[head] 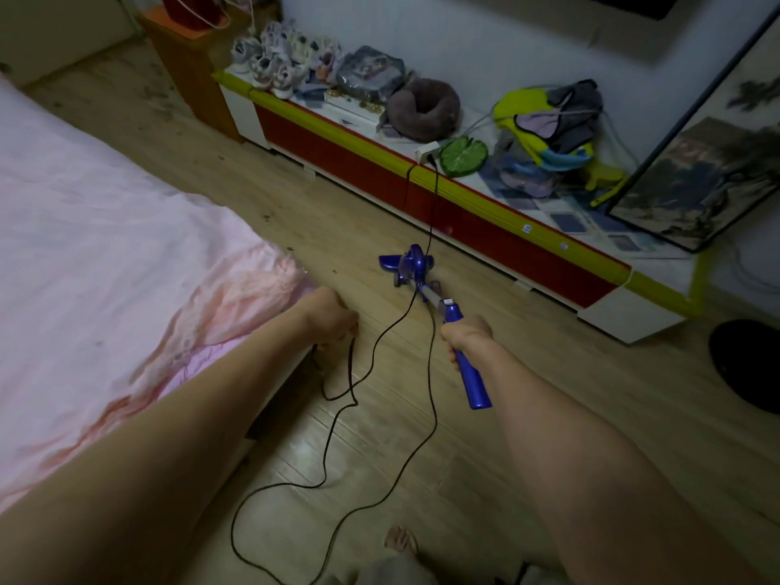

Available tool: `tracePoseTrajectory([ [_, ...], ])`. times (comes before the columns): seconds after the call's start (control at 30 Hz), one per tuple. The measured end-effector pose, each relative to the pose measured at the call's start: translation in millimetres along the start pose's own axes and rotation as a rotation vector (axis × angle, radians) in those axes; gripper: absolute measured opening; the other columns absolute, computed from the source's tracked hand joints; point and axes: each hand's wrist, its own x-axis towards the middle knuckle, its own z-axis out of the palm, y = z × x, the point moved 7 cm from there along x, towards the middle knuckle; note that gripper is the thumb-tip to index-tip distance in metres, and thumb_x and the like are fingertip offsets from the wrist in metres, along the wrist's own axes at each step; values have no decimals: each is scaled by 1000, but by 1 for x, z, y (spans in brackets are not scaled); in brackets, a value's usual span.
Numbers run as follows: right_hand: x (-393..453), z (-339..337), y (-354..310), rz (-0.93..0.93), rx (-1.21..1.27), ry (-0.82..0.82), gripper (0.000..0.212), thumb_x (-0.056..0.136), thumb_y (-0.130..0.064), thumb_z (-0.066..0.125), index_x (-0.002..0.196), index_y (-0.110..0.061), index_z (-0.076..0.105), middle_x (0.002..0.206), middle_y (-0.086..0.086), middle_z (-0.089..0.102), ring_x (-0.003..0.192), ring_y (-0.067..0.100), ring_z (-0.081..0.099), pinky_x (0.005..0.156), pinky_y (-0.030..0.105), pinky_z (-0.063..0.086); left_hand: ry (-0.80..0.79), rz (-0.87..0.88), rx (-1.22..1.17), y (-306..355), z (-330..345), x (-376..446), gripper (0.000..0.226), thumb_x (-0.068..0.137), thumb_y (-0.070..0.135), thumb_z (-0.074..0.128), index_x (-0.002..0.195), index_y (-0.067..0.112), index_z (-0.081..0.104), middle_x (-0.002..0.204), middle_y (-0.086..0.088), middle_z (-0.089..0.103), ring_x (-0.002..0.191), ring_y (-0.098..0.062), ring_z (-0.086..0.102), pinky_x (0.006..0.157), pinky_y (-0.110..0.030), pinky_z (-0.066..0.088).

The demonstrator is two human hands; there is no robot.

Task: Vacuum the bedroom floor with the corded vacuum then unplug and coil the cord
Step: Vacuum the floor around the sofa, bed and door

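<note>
A blue stick vacuum stands with its head on the wooden floor beside the low cabinet. My right hand grips its blue handle. A black cord runs from the vacuum up to a white power strip on the cabinet top and trails in loose loops over the floor toward my feet. My left hand holds a loop of that cord near the corner of the bed.
A bed with a pink sheet fills the left side. The long red, white and yellow cabinet along the wall carries shoes, a neck pillow, clothes and a leaning framed picture. A dark round object lies at right. Debris dots the far floor.
</note>
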Motion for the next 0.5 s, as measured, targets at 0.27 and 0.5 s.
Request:
tracePoseTrajectory([
  [0.27, -79, -18, 36, 85, -7, 19, 14, 90, -9, 58, 102, -1, 62, 63, 7, 58, 53, 16, 55, 57, 29, 52, -56, 100, 18, 8, -2, -47, 26, 99, 18, 47, 98, 1, 66, 67, -4, 52, 57, -12, 47, 53, -22, 40],
  [0.5, -177, 2, 92, 144, 52, -12, 14, 87, -4, 57, 100, -1, 62, 64, 7, 57, 50, 16, 53, 46, 27, 47, -72, 179, 124, -14, -19, -103, 27, 99, 18, 45, 100, 3, 67, 70, -4, 52, 58, -12, 46, 51, -21, 39],
])
